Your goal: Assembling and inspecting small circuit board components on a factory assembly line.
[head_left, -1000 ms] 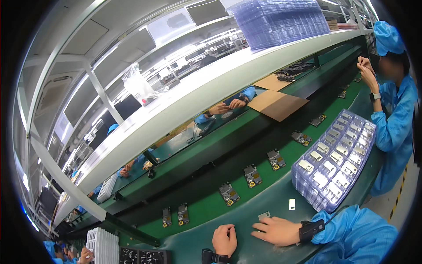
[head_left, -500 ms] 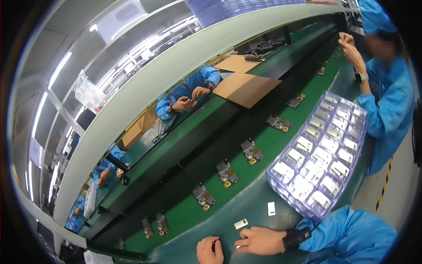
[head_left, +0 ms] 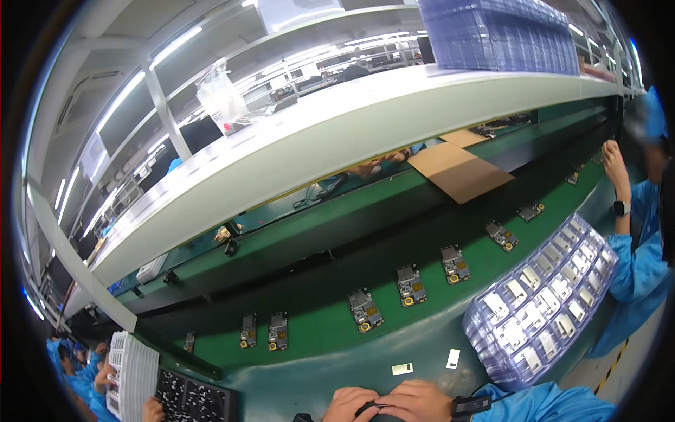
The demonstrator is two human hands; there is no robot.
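Note:
At the lower edge, my left hand [head_left: 349, 404] and my right hand [head_left: 420, 401] are drawn together, fingers bent and fingertips meeting. A dark shape shows between and below them; what they hold, if anything, I cannot make out. Just beyond my right hand, two small pale rectangular plates, one lying crosswise [head_left: 402, 368] and one upright in view [head_left: 453, 359], lie on the green bench [head_left: 309, 383]. To the right stands a clear purplish plastic tray [head_left: 485, 359] with rows of pale metal plates in its pockets.
Several circuit boards [head_left: 411, 286] lie in a line along the green belt [head_left: 316, 330]. Behind it, brown cardboard [head_left: 460, 172] sits beneath a white shelf [head_left: 295, 155]. A black tray [head_left: 197, 397] and stacked white trays [head_left: 133, 373] stand at left. A co-worker's raised hand [head_left: 616, 169] is at far right.
The view has swung, bringing the shelf top and left-hand trays into sight. My hands, apart before, now meet; the small pale piece at my right fingertips no longer shows.

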